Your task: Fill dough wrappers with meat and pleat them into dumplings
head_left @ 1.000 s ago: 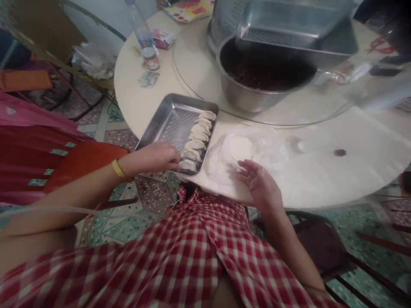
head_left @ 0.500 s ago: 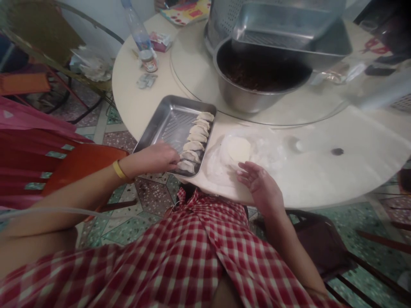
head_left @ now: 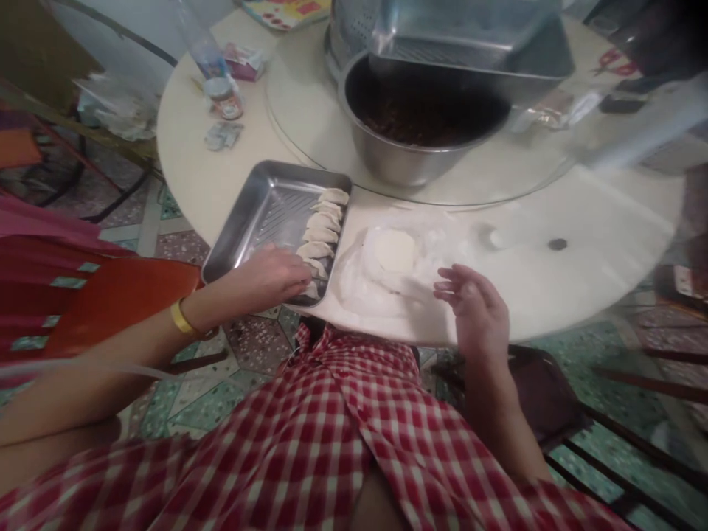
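A steel tray point(head_left: 259, 206) lies at the near left edge of the round table point(head_left: 580, 280), with a row of several folded dumplings point(head_left: 324, 221) along its right side. My left hand point(head_left: 273, 274) rests in the tray's near corner, fingers curled together at the nearest dumpling, and wears a yellow wristband. A stack of round white wrappers point(head_left: 394, 251) sits on a floured patch to the right of the tray. My right hand point(head_left: 476, 306) hovers over the table edge just right of the wrappers, fingers spread and holding nothing.
A large steel bowl point(head_left: 398, 158) of dark filling stands on the glass turntable behind, with another steel tray point(head_left: 470, 37) lying across it. A bottle point(head_left: 202, 48), a small jar and packets sit at the far left. Red chairs are at my left, a dark chair below right.
The view has swung, shifting everything left. My right hand has drawn away from the wrappers to the right. My left hand stays at the nearest dumpling.
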The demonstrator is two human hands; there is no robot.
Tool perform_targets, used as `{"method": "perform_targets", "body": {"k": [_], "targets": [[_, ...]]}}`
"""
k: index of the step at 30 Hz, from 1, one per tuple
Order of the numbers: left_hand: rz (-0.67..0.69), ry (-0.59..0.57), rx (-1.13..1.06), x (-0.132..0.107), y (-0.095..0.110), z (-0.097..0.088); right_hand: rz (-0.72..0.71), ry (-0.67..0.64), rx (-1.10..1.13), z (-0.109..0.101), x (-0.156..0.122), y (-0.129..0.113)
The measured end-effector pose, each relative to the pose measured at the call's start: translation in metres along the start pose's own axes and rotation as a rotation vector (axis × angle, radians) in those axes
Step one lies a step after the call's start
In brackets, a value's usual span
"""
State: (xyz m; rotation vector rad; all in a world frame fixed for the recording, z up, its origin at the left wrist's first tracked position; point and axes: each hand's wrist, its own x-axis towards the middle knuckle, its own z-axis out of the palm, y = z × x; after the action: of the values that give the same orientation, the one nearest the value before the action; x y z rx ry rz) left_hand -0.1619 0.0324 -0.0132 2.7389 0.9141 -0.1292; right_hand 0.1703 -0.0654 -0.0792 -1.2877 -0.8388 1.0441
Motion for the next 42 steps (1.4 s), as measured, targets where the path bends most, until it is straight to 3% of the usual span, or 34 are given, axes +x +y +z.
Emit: {"method": "perform_targets", "body": {"k": [4,6,8,12,16,25,42], "targets": [[-0.006,0.014,0.015,-0.003,0.004,-0.001,-0.427,0.044,-0.534,0.003,0.014,0.005],[-0.028,0.065,-0.025,0.000,0.013,-0.003,-0.621,-0.036,-0.719,0.011,0.028,0.008],[0.015,0.143,-0.086,0.009,0.032,-0.003,-0.686,-0.171,-0.845,0.021,0.044,0.011],[0.101,0.303,-0.080,0.044,0.080,0.019,-0.608,-0.474,-1.065,0.036,0.066,0.014],[0.088,0.300,-0.038,0.075,0.106,0.046,-0.497,-0.575,-1.166,0.039,0.071,0.011],[-0.010,0.212,-0.086,0.070,0.111,0.060,-0.446,-0.673,-1.281,0.049,0.075,0.009],[-0.023,0.267,-0.133,0.069,0.109,0.070,-0.366,-0.675,-1.279,0.049,0.081,0.003]]}}
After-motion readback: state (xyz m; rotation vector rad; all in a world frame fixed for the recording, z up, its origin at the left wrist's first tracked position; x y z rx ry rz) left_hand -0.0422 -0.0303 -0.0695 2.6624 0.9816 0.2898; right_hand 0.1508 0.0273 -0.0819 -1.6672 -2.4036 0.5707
